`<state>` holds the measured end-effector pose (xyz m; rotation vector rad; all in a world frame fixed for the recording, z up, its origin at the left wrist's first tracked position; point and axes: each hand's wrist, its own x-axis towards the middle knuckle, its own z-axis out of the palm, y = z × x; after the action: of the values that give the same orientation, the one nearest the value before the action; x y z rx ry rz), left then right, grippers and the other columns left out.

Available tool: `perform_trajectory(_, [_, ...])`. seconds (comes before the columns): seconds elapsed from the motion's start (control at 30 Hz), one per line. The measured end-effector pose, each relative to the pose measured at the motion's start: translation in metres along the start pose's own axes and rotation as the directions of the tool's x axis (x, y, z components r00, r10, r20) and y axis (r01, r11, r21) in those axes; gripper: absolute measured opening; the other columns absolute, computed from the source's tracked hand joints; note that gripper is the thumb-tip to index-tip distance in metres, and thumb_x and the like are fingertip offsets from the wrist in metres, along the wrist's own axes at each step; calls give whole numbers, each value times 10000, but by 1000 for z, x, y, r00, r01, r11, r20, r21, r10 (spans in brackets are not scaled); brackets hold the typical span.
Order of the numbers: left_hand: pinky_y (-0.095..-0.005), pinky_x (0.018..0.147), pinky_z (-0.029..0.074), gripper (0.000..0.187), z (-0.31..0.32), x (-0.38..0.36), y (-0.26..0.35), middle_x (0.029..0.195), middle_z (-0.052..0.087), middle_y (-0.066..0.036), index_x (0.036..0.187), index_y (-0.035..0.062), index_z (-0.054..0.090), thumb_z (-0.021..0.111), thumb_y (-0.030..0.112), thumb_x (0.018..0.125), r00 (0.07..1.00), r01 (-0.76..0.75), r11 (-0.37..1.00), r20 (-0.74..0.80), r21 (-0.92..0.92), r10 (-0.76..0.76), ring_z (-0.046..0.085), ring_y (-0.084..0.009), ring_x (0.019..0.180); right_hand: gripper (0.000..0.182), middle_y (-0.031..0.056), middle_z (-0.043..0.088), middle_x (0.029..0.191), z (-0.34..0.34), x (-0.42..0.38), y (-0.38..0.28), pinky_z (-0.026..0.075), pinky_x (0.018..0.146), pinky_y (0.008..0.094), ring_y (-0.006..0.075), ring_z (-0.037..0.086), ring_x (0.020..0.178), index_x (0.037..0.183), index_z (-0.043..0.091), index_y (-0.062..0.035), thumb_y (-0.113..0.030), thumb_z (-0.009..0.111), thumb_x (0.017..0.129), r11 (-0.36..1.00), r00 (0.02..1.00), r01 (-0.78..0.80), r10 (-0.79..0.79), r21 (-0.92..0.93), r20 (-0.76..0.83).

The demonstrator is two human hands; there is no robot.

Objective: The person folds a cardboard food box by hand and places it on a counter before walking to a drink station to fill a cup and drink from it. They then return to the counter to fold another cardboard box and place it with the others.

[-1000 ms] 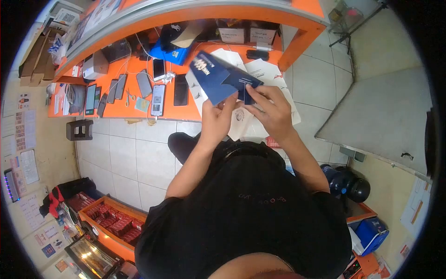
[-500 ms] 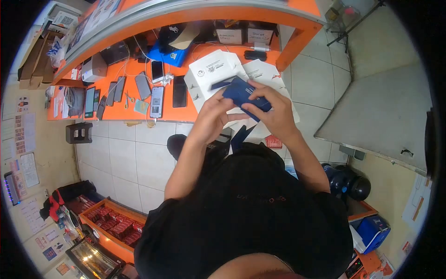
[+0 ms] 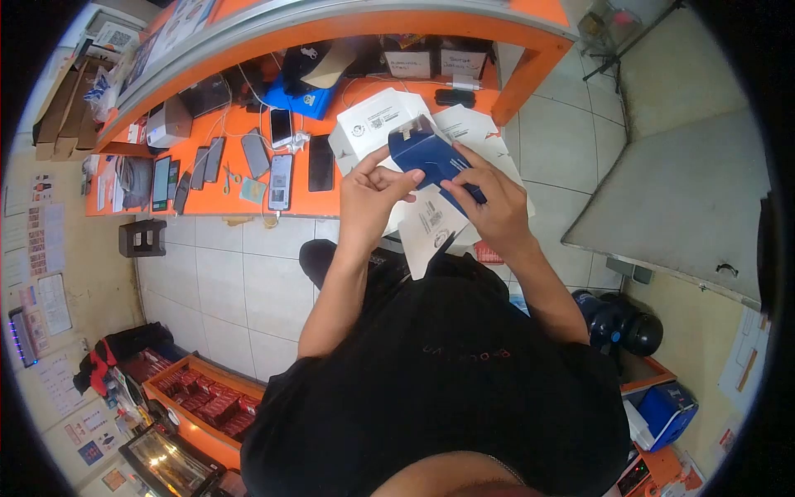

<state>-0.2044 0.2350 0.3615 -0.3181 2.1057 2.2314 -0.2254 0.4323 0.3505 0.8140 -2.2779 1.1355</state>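
A small dark blue cardboard box (image 3: 424, 159) with fine white print is held up between my hands, over the front of the orange table. My left hand (image 3: 370, 192) grips its left side, the thumb pressed on the face and the other fingers bent. Around the right end close the fingers of my right hand (image 3: 495, 199). At the far end of the box a pale edge shows; what is inside I cannot make out. Just below hangs a white printed cardboard sheet (image 3: 432, 224) near my lap. Behind the box lies an unfolded white carton (image 3: 377, 120) with printed marks.
Left on the orange table (image 3: 319, 203) are several phones (image 3: 280, 180), scissors (image 3: 232, 178) and charging cables. A black phone (image 3: 320, 163) lies beside the white carton. An orange shelf beam (image 3: 397, 29) spans above. A black stool (image 3: 141, 238) stands on the floor, left.
The blue box has tilted so its far end shows, and my left thumb has moved onto its face. The white sheet below the box has come into view where a dark blue flap showed.
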Motion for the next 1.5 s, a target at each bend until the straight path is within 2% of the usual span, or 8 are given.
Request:
perform_trajectory(0.43, [-210,494,481,194,-9,-19,38,755,715,-103,890,-32,701,730,158,913,854,133,940,445,315,-271,641,-95,591,455,180,626,1359,-46,29,10,521,979,408,316,643,1185,1111,600,-94,-141,845,731,905,935,-253,137,341,328])
perform_trajectory(0.53, [-193,414,426,253,-55,-14,27,641,681,-58,903,-9,719,754,241,891,618,-178,836,602,-519,505,612,-104,507,514,153,642,1326,-81,49,24,491,1007,384,283,616,1208,1121,586,-123,-97,858,687,843,911,-241,26,481,411])
perform_trajectory(0.63, [-374,933,514,959,-37,2,37,1292,599,-251,1420,-30,474,876,508,735,759,-555,829,367,-66,537,634,-252,1159,633,144,653,1267,-80,62,34,455,1052,407,277,594,1226,1144,555,-148,-145,916,624,738,865,-223,-152,637,479])
perform_trajectory(0.73, [-407,1153,320,1450,-7,12,29,1478,438,-219,1593,-21,93,910,617,578,666,-1,922,688,-387,289,429,-277,1393,557,207,608,1308,-60,72,20,457,1052,405,274,590,1227,1140,584,-110,-357,900,753,497,818,-365,-232,787,526])
perform_trajectory(0.87, [-380,1149,317,1263,-19,6,19,1496,387,-196,1570,5,178,857,482,618,754,53,866,589,-497,291,418,-278,1391,400,189,596,1331,-63,63,31,475,1042,391,241,564,1263,1254,590,-25,-243,679,931,320,846,-521,313,791,431])
perform_trajectory(0.97, [-397,1150,317,1111,-31,2,12,1414,429,-168,1485,47,286,855,449,620,832,-165,936,465,-311,302,430,-300,1355,487,145,601,1346,-77,44,13,470,1049,393,245,567,1274,1328,592,-44,-224,719,895,189,843,-527,241,829,481])
perform_trajectory(1.1, [-425,1123,341,1024,-13,-8,31,1311,447,-143,1421,91,310,874,315,596,793,-545,806,454,229,407,421,-291,1304,422,143,618,1347,-62,40,-39,539,970,370,304,649,1182,1229,705,-140,45,584,869,974,948,-113,47,195,314])
perform_trajectory(1.5, [-381,1038,436,799,-19,1,11,1308,506,-118,1362,114,506,873,253,666,855,-465,884,286,55,432,528,-288,1227,510,199,453,1536,-75,46,-22,423,1124,454,350,439,1430,1416,571,-103,-12,575,914,662,860,-332,-81,672,504])
